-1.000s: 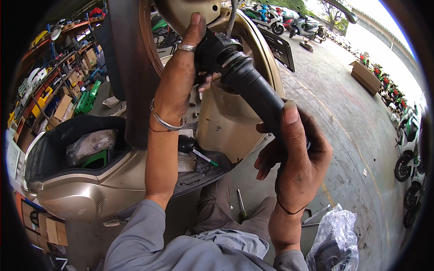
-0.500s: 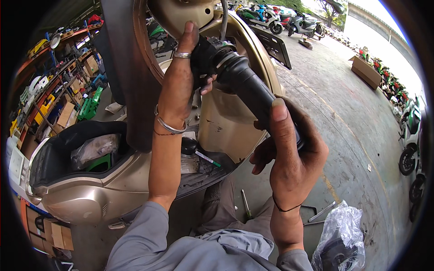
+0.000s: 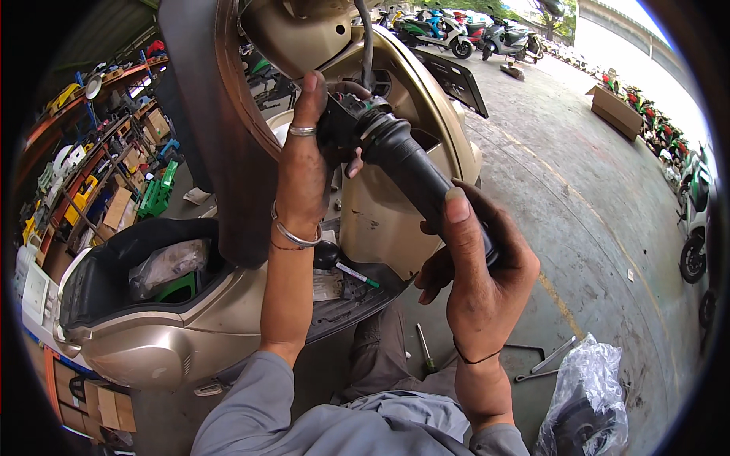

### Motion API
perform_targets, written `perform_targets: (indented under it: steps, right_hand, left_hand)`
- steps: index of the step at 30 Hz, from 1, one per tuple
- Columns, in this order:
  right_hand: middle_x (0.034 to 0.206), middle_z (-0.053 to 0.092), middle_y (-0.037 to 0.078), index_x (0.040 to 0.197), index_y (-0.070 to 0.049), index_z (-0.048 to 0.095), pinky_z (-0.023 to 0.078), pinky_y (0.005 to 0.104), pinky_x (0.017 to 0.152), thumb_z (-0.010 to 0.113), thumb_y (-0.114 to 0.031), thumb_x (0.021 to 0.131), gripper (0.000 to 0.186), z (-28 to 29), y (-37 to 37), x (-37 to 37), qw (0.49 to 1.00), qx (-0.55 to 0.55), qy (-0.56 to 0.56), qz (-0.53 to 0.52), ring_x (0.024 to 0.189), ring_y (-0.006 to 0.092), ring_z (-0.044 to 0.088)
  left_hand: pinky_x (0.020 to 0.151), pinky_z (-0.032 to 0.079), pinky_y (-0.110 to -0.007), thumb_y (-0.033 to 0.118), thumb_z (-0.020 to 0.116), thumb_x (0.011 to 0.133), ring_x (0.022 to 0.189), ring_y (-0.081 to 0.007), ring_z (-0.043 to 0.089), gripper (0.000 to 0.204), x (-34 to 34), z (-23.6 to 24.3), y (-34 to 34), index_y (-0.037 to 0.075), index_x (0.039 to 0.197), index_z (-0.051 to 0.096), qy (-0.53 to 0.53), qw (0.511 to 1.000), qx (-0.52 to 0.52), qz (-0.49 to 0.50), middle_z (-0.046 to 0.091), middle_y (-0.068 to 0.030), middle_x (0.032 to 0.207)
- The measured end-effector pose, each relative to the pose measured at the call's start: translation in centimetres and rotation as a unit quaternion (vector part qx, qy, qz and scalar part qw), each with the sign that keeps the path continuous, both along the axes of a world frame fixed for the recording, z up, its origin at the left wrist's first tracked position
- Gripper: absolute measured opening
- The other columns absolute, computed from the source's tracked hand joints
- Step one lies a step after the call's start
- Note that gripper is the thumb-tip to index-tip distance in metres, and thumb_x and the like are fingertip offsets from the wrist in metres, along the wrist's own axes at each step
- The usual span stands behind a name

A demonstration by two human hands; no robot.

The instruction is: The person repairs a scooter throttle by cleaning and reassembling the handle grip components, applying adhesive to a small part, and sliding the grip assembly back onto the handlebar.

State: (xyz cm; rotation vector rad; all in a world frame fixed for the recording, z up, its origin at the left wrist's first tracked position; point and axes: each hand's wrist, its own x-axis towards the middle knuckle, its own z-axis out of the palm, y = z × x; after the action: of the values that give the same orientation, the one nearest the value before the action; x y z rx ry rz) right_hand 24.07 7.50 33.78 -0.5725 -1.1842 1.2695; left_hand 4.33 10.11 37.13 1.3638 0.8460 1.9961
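Observation:
In front of me is a black handlebar grip [image 3: 420, 173], slanting down to the right, with ribbed collars at its upper end. My right hand [image 3: 490, 285] is closed around the grip's lower end, thumb lying along the top. A black switch housing [image 3: 338, 125] adjoins the upper end. My left hand [image 3: 306, 167] is closed on this housing, thumb pointing up, its other fingers partly hidden behind. Just beyond the hands stands a gold scooter [image 3: 144, 334], and a dark cable [image 3: 366, 53] comes down near the housing.
The scooter's brown seat [image 3: 201, 114] stands raised above an open storage bin [image 3: 87, 292]. A green-and-white marker [image 3: 356, 274] lies on the footboard. On the floor are a screwdriver [image 3: 425, 349], metal tools [image 3: 555, 356] and a plastic-wrapped part [image 3: 582, 403]. Loaded shelves [image 3: 84, 190] line the left.
Both hands have come slightly lower in the view, with the grip and switch housing still held. The view has shifted a little; the right hand is slightly further left.

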Motion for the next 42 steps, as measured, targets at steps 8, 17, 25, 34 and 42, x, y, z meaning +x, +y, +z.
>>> perform_targets:
  steps: [8, 17, 25, 34, 42]
  right_hand:
    - [0.078, 0.067, 0.013, 0.114, 0.007, 0.064, 0.041, 0.0236, 0.040, 0.067, -0.030, 0.095, 0.042, -1.2, 1.3, 0.1, 0.994, 0.092, -0.047, -0.026, 0.045, 0.0128, 0.057]
    - [0.078, 0.067, 0.012, 0.115, 0.006, 0.064, 0.040, 0.0222, 0.043, 0.067, -0.027, 0.095, 0.038, -1.6, 1.5, 0.3, 0.991, 0.102, -0.048, -0.072, 0.048, 0.0116, 0.058]
    - [0.074, 0.067, 0.008, 0.110, 0.005, 0.067, 0.042, 0.0212, 0.047, 0.072, -0.023, 0.092, 0.034, -1.4, 1.0, 1.7, 0.999, 0.026, 0.001, -0.031, 0.052, 0.0079, 0.057]
    - [0.074, 0.068, 0.016, 0.112, 0.009, 0.060, 0.038, 0.0242, 0.032, 0.052, -0.040, 0.101, 0.051, -3.0, 2.9, 2.9, 0.961, -0.149, 0.142, 0.183, 0.036, 0.0147, 0.052]
    - [0.073, 0.065, 0.023, 0.118, 0.007, 0.055, 0.037, 0.0219, 0.025, 0.039, -0.039, 0.104, 0.050, -4.8, 3.4, 3.7, 0.868, -0.259, 0.284, 0.314, 0.029, 0.0135, 0.044]
  left_hand:
    - [0.045, 0.044, -0.022, 0.057, 0.034, 0.102, 0.074, -0.0134, 0.069, 0.064, -0.2, -0.1, 0.0, 0.001, 0.114, 0.063, 0.022, 1.000, -0.007, -0.007, 0.072, -0.0087, 0.091]
    - [0.050, 0.049, -0.025, 0.055, 0.037, 0.102, 0.075, -0.0146, 0.067, 0.064, -0.2, -0.3, 0.0, -0.002, 0.119, 0.060, 0.023, 0.999, 0.004, -0.029, 0.070, -0.0099, 0.093]
    - [0.060, 0.059, -0.031, 0.048, 0.037, 0.103, 0.085, -0.0219, 0.071, 0.061, -1.1, -0.7, 0.1, -0.005, 0.126, 0.057, 0.003, 0.995, 0.021, -0.098, 0.069, -0.0160, 0.104]
    - [0.064, 0.058, -0.035, 0.038, 0.038, 0.098, 0.081, -0.0208, 0.068, 0.054, 0.2, -1.2, 0.3, -0.004, 0.127, 0.056, -0.015, 0.997, 0.025, -0.067, 0.069, -0.0152, 0.105]
    - [0.081, 0.058, -0.039, 0.029, 0.042, 0.084, 0.102, -0.0240, 0.064, 0.060, 0.4, -1.9, 1.5, -0.004, 0.133, 0.050, -0.008, 0.994, 0.040, -0.100, 0.063, -0.0181, 0.117]
